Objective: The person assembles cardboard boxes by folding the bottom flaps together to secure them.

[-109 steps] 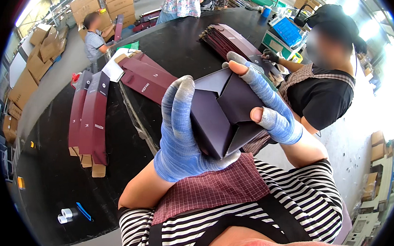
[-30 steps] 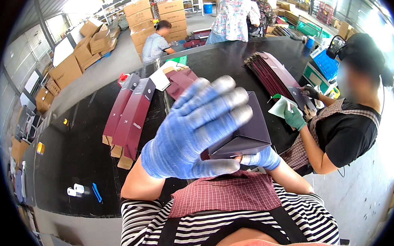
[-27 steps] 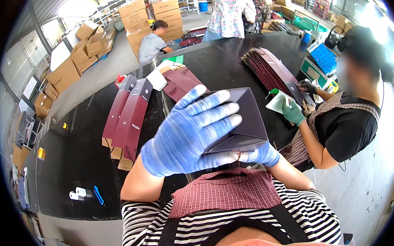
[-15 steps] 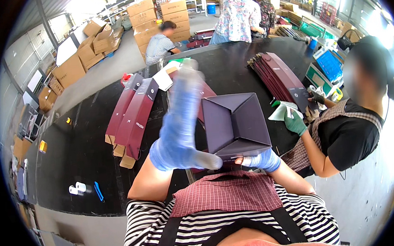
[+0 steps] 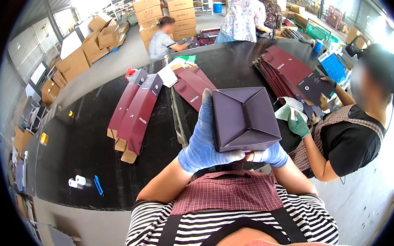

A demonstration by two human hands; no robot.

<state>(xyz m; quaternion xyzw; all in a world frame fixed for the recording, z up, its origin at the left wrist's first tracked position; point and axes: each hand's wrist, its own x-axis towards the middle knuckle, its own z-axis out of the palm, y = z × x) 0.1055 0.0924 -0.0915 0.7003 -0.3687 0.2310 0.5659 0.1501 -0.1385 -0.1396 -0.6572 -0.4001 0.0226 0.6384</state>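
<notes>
A dark purple cardboard box (image 5: 230,121) stands in front of my chest, its end toward me, with folded flaps meeting at a central crease. Wearing a blue knit glove, my left hand (image 5: 202,145) lies along the box's left side, fingers up and thumb across the near edge. At the near right corner my right hand (image 5: 272,155), gloved in blue with a bare thumb tip, grips the box from below; most of its fingers are hidden. Just beyond lie flat maroon cartons (image 5: 194,85) on the black table (image 5: 90,152).
Two folded maroon boxes (image 5: 144,110) lie to the left. White rolls (image 5: 76,181) and a blue cutter (image 5: 98,185) rest nearer. At right a co-worker's green-gloved hand (image 5: 298,125) holds a pale cloth (image 5: 291,108) beside a maroon carton stack (image 5: 279,70). Other people and brown cartons (image 5: 181,18) are behind.
My left hand, raised and blurred before, has come down against the box's left side. The box has shifted slightly right. The co-worker's top carton has moved on its stack.
</notes>
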